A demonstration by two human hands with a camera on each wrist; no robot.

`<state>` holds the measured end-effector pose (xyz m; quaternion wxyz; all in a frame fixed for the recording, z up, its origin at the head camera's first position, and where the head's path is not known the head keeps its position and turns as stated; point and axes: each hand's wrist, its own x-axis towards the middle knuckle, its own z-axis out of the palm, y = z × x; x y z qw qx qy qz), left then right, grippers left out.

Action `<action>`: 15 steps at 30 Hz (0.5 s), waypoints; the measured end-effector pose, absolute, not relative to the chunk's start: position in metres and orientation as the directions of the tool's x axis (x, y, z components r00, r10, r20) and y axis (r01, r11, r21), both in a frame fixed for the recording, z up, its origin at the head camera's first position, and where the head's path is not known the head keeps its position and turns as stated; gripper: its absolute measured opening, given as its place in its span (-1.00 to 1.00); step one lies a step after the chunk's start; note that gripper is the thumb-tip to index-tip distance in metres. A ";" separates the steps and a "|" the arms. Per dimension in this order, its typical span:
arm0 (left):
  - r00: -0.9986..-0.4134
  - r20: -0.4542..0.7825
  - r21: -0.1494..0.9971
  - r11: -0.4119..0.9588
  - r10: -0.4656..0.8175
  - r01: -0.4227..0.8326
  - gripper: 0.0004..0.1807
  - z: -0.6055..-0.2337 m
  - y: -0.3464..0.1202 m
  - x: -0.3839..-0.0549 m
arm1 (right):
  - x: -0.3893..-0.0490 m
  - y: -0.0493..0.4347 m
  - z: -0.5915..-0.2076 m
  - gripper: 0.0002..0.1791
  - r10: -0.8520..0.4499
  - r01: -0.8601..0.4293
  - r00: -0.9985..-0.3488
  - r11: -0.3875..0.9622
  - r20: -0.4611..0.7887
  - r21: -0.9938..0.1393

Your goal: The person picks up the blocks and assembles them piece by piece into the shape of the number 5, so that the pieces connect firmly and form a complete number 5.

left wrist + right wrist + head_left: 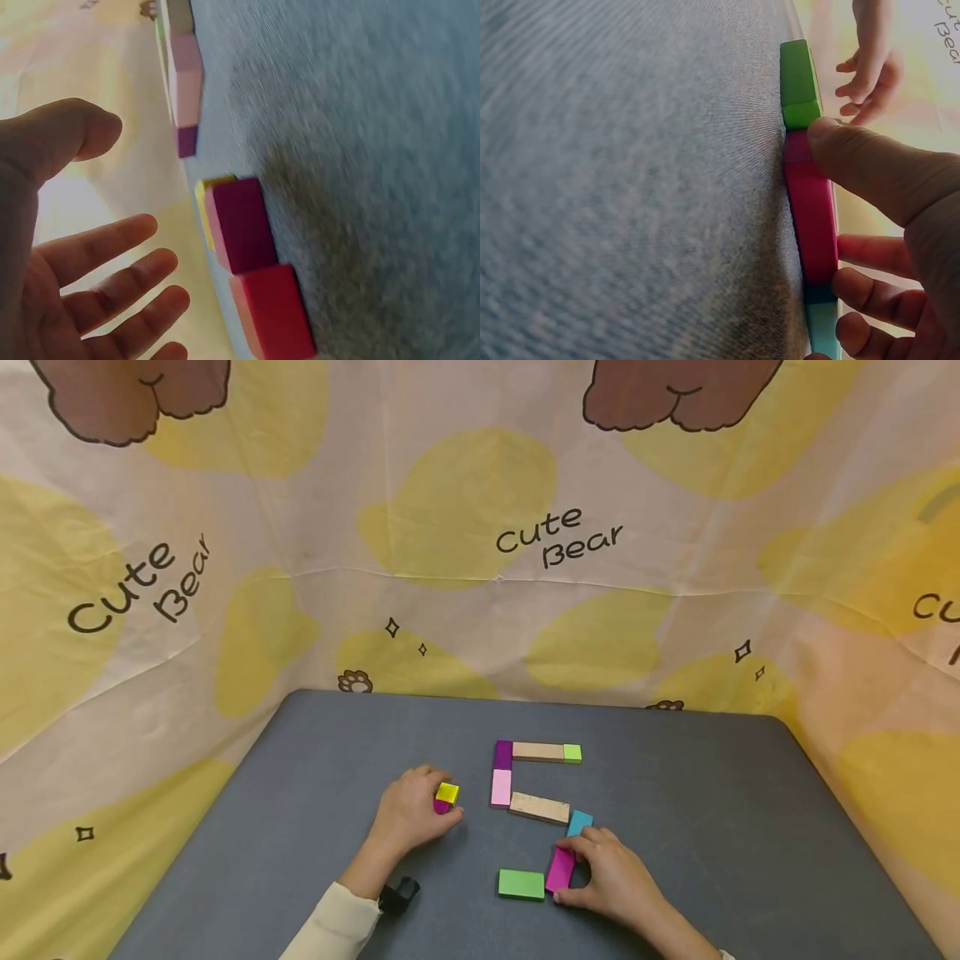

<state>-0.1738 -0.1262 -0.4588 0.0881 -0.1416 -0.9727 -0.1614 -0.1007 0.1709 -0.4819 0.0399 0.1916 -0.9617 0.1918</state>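
Note:
My right hand (618, 878) pinches a magenta wooden block (559, 870) between thumb and fingers. That block lies flat on the table, between a green block (521, 884) and a blue block (579, 823) partly behind my fingers. Over on the left, my left hand (411, 810) hovers around a small yellow block (447, 792) and a magenta one (442, 807). In the left wrist view its fingers are spread and apart from the blocks there, a purple block (244, 225) and a red block (276, 313); the hand partly hides this group in the head view.
Farther up the grey table (697, 793), a purple block (503, 755), a pink block (501, 787), two plain wood blocks (538, 752) and a lime block (572, 753) form an angular line. A printed cloth (450, 635) stands behind the table. A black strap (399, 895) is at my left wrist.

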 end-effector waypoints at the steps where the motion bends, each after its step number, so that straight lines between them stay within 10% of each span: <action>1: -0.945 0.220 0.284 0.911 0.242 0.299 -0.51 -0.460 -0.128 -0.175 | -0.101 0.171 -0.482 -0.36 -0.355 -0.386 -0.922 0.853 0.152 -0.351; 15: -0.962 0.178 0.262 0.933 0.205 0.247 -0.52 -0.465 -0.134 -0.188 | -0.101 0.168 -0.481 -0.35 -0.350 -0.396 -0.917 0.852 0.190 -0.342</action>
